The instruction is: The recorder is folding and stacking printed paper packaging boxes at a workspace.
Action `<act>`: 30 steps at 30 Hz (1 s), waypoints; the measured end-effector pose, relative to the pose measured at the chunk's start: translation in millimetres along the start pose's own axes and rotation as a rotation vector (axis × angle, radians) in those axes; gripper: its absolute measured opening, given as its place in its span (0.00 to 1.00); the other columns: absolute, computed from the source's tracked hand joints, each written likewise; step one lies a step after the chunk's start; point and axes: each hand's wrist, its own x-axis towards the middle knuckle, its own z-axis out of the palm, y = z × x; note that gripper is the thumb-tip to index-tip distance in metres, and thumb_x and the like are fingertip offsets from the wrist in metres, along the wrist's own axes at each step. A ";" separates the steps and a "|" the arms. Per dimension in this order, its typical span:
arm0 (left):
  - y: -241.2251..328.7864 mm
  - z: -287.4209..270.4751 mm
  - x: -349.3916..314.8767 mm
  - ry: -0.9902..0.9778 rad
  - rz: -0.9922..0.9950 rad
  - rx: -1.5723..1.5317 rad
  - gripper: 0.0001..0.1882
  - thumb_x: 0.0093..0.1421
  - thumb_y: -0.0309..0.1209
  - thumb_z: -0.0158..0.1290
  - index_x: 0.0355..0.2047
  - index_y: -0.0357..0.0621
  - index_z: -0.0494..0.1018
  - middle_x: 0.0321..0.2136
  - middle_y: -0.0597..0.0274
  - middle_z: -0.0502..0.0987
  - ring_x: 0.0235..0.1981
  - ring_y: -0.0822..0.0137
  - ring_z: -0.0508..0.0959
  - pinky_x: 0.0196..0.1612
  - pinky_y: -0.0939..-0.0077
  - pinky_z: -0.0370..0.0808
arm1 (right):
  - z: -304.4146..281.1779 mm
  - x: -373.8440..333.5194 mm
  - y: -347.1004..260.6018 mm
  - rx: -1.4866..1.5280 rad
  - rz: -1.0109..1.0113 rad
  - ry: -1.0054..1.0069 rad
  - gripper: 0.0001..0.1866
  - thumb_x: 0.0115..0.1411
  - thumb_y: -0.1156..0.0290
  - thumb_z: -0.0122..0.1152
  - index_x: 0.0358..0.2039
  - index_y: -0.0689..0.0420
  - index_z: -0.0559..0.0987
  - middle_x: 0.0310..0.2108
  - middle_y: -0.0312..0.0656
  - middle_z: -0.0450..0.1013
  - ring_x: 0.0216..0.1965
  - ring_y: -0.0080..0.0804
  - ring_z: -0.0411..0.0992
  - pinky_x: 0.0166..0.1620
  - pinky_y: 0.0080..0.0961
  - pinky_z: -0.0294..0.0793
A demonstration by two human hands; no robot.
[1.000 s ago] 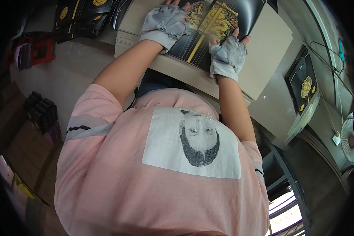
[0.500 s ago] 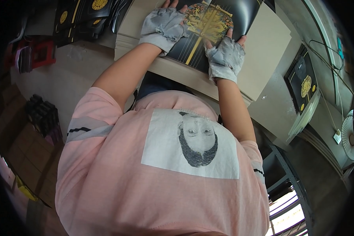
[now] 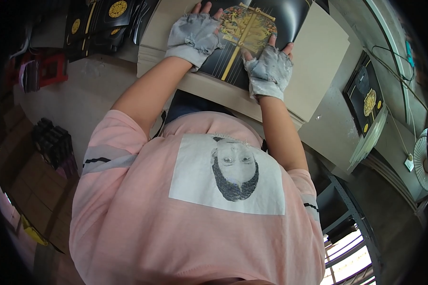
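Find left hand (image 3: 193, 38) and right hand (image 3: 269, 71) in grey fingerless gloves (image 3: 188, 42), with fingers spread and unclenched, laid on the glossy black sheet (image 3: 248, 31). Note sheet directly beneath the fingers, with gold-patterned middle between both sets, atop pale boards (image 3: 321, 66) extending beyond the right fingers. Cannot tell pressure applied. Judge liable to skew, from uneven push by either hand; to crease, from fingers bearing on a lifted edge; to scuff, from worn glove cloth dragging.
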 end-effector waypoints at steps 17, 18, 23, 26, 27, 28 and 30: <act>11.3 17.7 1.4 -0.462 0.388 0.113 0.36 0.70 0.51 0.44 0.73 0.47 0.59 0.73 0.59 0.60 0.75 0.62 0.56 0.76 0.61 0.51 | -8.8 -3.2 20.9 0.020 -0.145 -0.038 0.47 0.58 0.36 0.61 0.72 0.49 0.66 0.70 0.70 0.56 0.70 0.69 0.56 0.70 0.56 0.58; 10.6 17.4 0.9 -0.459 0.388 0.115 0.36 0.70 0.51 0.44 0.73 0.47 0.59 0.73 0.59 0.60 0.75 0.62 0.56 0.76 0.61 0.51 | -7.4 -1.7 25.7 0.024 -0.181 -0.062 0.45 0.60 0.37 0.60 0.72 0.49 0.66 0.71 0.68 0.55 0.71 0.68 0.55 0.70 0.58 0.56; 15.9 13.7 6.5 -0.502 0.373 0.119 0.35 0.70 0.52 0.45 0.72 0.46 0.61 0.73 0.59 0.61 0.75 0.61 0.57 0.76 0.61 0.52 | -6.3 41.0 52.8 -0.051 -0.262 -0.070 0.41 0.65 0.37 0.52 0.72 0.46 0.66 0.75 0.55 0.53 0.74 0.61 0.53 0.71 0.65 0.52; 14.8 12.9 8.1 -0.513 0.374 0.125 0.35 0.70 0.52 0.46 0.71 0.46 0.62 0.72 0.59 0.62 0.75 0.61 0.58 0.75 0.60 0.53 | -4.9 82.3 55.8 -0.061 -0.282 -0.059 0.40 0.65 0.36 0.51 0.72 0.46 0.66 0.76 0.52 0.54 0.74 0.61 0.53 0.71 0.65 0.52; 15.3 11.8 8.9 -0.530 0.363 0.120 0.35 0.70 0.52 0.46 0.71 0.46 0.62 0.72 0.59 0.62 0.75 0.61 0.58 0.75 0.60 0.53 | -2.1 97.4 56.0 -0.063 -0.277 -0.022 0.40 0.66 0.36 0.50 0.72 0.45 0.67 0.76 0.50 0.54 0.75 0.61 0.52 0.71 0.65 0.51; 15.8 10.8 9.8 -0.547 0.350 0.115 0.35 0.70 0.52 0.46 0.71 0.46 0.62 0.72 0.59 0.63 0.74 0.61 0.58 0.75 0.60 0.53 | -0.9 114.9 57.2 -0.072 -0.263 -0.032 0.40 0.66 0.35 0.48 0.72 0.45 0.66 0.76 0.50 0.53 0.75 0.61 0.52 0.72 0.64 0.50; 17.0 8.7 14.0 -0.556 0.348 0.089 0.36 0.69 0.52 0.47 0.71 0.45 0.63 0.72 0.58 0.63 0.74 0.60 0.59 0.75 0.59 0.54 | -0.4 152.8 58.9 -0.093 -0.241 -0.016 0.40 0.67 0.35 0.46 0.72 0.46 0.66 0.76 0.50 0.54 0.75 0.59 0.52 0.72 0.62 0.50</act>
